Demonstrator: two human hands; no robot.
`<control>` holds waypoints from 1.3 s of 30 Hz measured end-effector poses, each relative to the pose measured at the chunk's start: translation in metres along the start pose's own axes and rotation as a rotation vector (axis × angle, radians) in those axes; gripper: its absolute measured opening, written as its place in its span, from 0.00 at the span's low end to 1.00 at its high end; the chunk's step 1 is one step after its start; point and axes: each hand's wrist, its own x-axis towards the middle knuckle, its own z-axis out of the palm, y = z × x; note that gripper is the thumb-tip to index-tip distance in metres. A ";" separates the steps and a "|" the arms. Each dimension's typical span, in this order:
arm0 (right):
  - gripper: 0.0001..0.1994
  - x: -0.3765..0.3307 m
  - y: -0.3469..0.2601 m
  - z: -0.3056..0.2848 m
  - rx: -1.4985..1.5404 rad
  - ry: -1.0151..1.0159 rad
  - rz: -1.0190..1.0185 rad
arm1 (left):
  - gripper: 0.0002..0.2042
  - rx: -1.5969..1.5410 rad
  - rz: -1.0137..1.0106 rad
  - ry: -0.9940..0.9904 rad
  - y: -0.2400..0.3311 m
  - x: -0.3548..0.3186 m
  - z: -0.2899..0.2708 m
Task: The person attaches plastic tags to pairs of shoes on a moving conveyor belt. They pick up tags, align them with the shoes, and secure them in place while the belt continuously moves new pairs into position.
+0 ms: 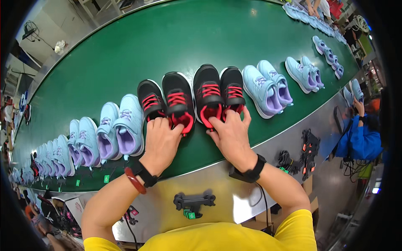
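Note:
Two pairs of black sneakers with red laces and red linings stand side by side, toes away from me, on the green belt. My left hand [161, 140] is closed at the heels of the left pair, a black sneaker [176, 87] and its mate [150, 93], fingers in one opening and thumb at the other. Likewise, my right hand [233, 136] grips the right pair, a black sneaker [207, 79] and its outer mate [231, 79], at their heel openings. Light blue sneakers with purple linings flank them, one [131, 113] on the left and one [256, 81] on the right.
The green belt [167, 35] curves across the view, with a metal ledge [163, 209] along its near side. Black plastic clips [194, 200] with green tags lie on the ledge. More blue sneakers [299, 73] line the belt. A co-worker in blue [358, 140] is at the right.

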 end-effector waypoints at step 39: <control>0.16 -0.059 -0.015 -0.058 -0.034 -0.041 -0.257 | 0.06 0.424 -1.156 0.469 -0.105 -0.433 -0.233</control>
